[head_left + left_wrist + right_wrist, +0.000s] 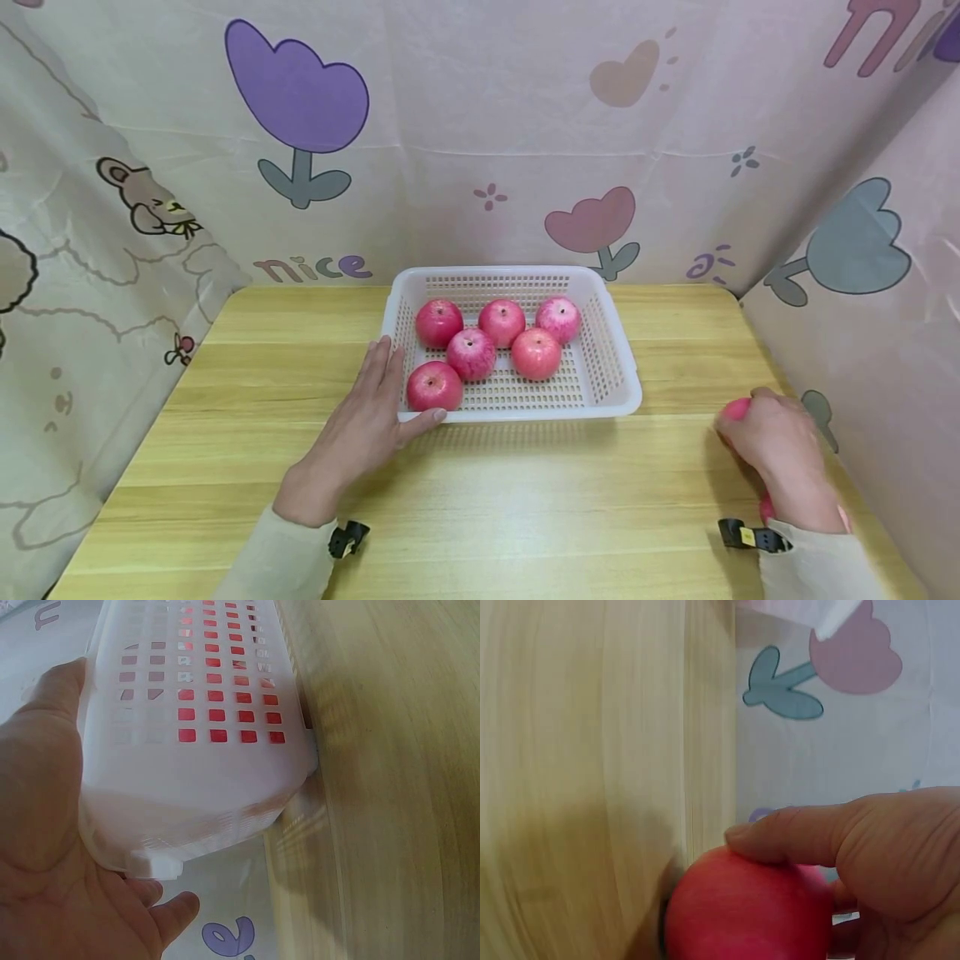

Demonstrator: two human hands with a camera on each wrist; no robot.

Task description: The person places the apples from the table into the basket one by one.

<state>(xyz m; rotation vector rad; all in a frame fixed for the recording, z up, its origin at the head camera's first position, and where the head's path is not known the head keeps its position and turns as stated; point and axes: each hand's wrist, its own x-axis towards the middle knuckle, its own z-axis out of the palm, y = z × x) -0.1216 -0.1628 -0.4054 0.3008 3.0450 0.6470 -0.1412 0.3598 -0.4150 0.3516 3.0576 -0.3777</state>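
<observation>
A white plastic basket (626,367) stands on the table with several red apples (536,354) inside. My left hand (367,425) rests on its near left corner, the thumb along the front rim and the fairly straight fingers along the left side. In the left wrist view the palm and thumb lie against the basket (172,772). At the right side of the table my right hand (776,433) grips a red apple (742,915), its thumb over the top. Mostly hidden below the right wrist is more red fruit (767,508).
The wooden table (525,500) reaches back to a patterned cloth (450,167), which also hangs along the left and right sides. The right hand is close to the right-hand cloth (885,350). Black straps (753,536) are worn at both wrists.
</observation>
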